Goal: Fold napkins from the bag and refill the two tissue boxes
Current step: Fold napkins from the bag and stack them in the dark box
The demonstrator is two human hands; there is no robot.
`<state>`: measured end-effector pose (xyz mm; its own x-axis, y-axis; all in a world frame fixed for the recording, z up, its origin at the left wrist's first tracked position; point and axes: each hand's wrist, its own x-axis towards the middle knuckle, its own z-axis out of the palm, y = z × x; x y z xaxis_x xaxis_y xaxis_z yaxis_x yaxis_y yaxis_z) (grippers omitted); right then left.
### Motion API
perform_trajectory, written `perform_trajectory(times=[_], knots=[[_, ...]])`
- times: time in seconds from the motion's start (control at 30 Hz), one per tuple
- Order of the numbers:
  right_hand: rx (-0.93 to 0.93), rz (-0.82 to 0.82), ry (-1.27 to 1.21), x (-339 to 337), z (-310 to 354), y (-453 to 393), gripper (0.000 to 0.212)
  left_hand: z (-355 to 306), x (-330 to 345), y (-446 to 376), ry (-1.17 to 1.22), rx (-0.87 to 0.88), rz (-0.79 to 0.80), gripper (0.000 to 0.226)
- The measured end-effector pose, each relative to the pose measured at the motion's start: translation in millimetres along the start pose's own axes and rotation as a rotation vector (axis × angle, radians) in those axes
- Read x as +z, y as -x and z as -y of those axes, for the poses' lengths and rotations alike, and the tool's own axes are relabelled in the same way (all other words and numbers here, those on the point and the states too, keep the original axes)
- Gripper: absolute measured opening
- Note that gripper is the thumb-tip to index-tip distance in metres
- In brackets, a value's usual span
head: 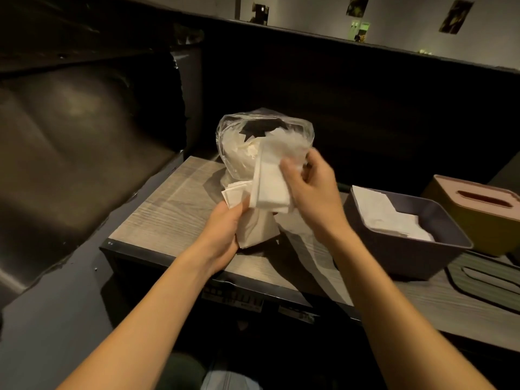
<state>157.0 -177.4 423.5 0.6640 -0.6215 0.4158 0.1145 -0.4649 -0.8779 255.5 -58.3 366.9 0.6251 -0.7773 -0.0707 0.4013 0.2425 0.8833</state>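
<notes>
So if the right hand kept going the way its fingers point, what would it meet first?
Probably the folded napkin it already pinches, then the bag just beyond. The right hand points up and left toward both; depth is unclear from one view.

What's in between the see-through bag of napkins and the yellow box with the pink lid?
In the head view, the open dark box with folded napkins inside sits between the bag and the yellow box.
</notes>
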Motion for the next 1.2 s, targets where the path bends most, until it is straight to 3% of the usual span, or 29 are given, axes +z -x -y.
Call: perform_trajectory(times=[0.17,0.27,0.33,0.43,0.6,0.7,0.83,0.97,1.13,1.2], knots=[[0.077,0.01,0.09,20.5,-23.5,22.4,0.014,-0.8,3.2,2.5,-0.077,0.026,0.013,0.023],[0.046,0.007,0.229,26.2,-28.1,18.8,0.025,-2.8,3.5,2.9,-0.022,-0.004,0.015,0.029],[0.047,0.003,0.299,27.4,-31.0,17.8,0.037,-5.6,1.4,2.9,0.09,-0.042,0.061,0.046],[0.023,-0.003,0.287,27.0,-31.9,20.8,0.038,-8.5,-1.2,2.1,0.176,-0.071,0.125,0.073],[-0.031,0.041,0.331,23.0,-31.3,29.1,0.047,-0.9,0.2,-1.5,0.05,-0.036,0.016,0.04],[-0.002,0.096,0.328,12.4,-34.3,37.0,0.048,-0.2,-1.2,-0.7,0.082,-0.045,0.01,0.04],[0.154,0.063,0.122,0.6,-43.6,51.2,0.035,-1.0,-1.3,1.7,0.094,-0.035,0.028,0.037],[0.244,0.198,0.087,5.4,-47.5,46.5,0.052,-1.2,1.8,3.5,0.007,0.014,0.044,0.036],[0.234,0.228,0.036,-0.2,-53.3,47.5,0.062,-0.2,3.4,3.2,-0.015,0.028,0.049,0.038],[0.214,0.203,-0.036,-2.6,-51.8,49.4,0.057,0.2,4.3,2.9,-0.009,0.041,0.048,0.036]])
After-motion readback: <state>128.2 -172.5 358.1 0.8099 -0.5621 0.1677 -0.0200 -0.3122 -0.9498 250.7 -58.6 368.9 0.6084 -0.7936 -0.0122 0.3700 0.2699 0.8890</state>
